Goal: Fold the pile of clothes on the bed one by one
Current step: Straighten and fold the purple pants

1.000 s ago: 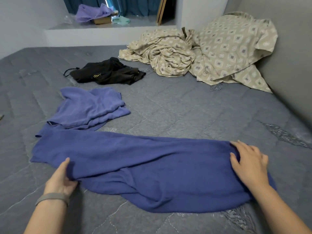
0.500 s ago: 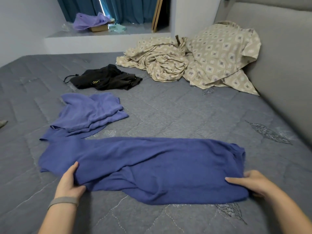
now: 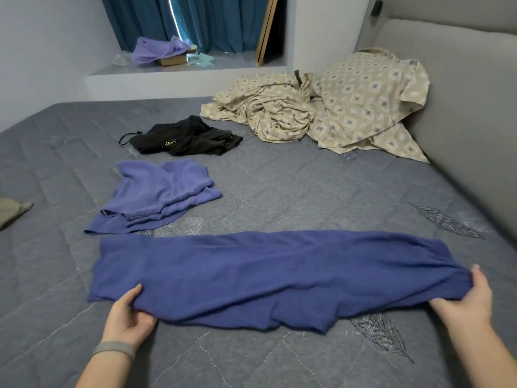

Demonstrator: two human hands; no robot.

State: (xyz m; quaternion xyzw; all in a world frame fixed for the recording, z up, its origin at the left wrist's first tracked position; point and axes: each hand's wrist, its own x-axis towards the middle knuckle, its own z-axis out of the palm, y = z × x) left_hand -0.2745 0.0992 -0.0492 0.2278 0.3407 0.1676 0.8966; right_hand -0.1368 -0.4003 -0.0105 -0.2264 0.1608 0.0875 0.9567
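My left hand [image 3: 127, 317] and right hand [image 3: 465, 299] each pinch an end of the dark blue garment [image 3: 268, 273], spread just in front of the folded lilac clothes [image 3: 159, 191] on the bed [image 3: 307, 191].

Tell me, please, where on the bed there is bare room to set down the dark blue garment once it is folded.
The widest bare stretch of quilt lies between the lighter blue folded garment, the patterned beige bedding and the dark blue garment. Another lies along the near edge, between left hand and right hand. The far left, by the black garment, is crowded.
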